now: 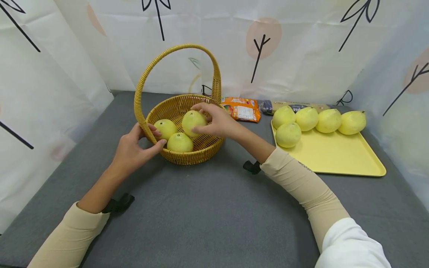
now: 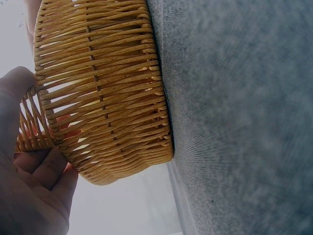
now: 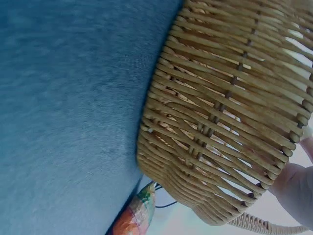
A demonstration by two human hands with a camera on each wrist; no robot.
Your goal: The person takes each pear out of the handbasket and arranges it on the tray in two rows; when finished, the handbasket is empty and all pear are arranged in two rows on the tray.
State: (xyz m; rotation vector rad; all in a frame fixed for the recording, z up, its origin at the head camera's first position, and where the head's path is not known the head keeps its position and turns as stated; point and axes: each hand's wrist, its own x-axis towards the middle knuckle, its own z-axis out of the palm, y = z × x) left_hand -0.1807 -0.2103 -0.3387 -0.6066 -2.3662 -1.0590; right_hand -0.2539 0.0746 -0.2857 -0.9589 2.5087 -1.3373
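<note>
A round woven basket with a tall hoop handle stands on the grey table. My left hand grips it at the left base of the handle, with thumb over the near rim and fingers round the far side. In the left wrist view that hand shows against the wickerwork. My right hand reaches over the right rim and holds a yellow-green pear between thumb and fingers, inside the basket. Two more pears, one at the left and one in front, lie in it.
On the right, a yellow tray bears several pears along its back and left side. Behind the basket's right side lie an orange packet and a long clear-wrapped package. Printed white cloth hangs at the back and sides.
</note>
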